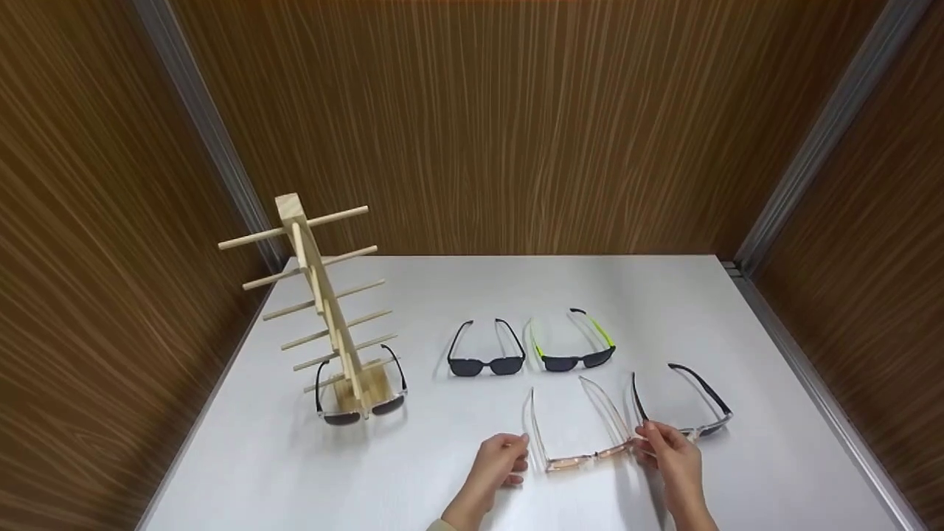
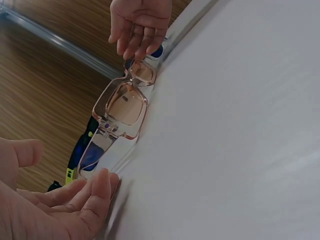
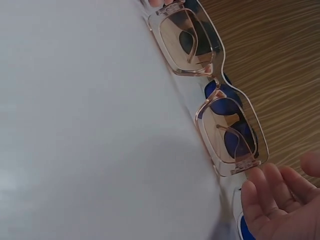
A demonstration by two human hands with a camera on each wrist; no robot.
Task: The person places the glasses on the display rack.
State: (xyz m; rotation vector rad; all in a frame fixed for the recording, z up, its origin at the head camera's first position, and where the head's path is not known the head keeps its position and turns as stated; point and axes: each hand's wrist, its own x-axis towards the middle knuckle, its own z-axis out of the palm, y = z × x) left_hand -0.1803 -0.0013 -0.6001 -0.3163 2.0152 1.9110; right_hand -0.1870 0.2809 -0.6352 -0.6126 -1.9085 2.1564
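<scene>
A pair of glasses with a clear pinkish frame and tinted lenses (image 1: 568,463) rests on the white table, its temples unfolded toward the back. My left hand (image 1: 495,466) is just left of its left temple, fingers loosely bent. In the left wrist view, the left hand (image 2: 65,207) has thumb and fingers apart with nothing between them. At the right hinge is my right hand (image 1: 670,457); the right wrist view shows its fingertips (image 3: 257,180) beside the hinge and the thumb standing off. Whether they touch the frame I cannot tell. Behind the right hand lie clear-framed sunglasses with dark temples (image 1: 715,426), partly hidden.
A wooden eyewear stand (image 1: 324,295) with several pegs rises at left, sunglasses (image 1: 343,418) placed low on it. Black sunglasses (image 1: 487,366) and sunglasses with yellow-green temples (image 1: 579,361) lie farther back on the white table (image 1: 442,280). Wood-grain panels (image 1: 472,125) enclose it.
</scene>
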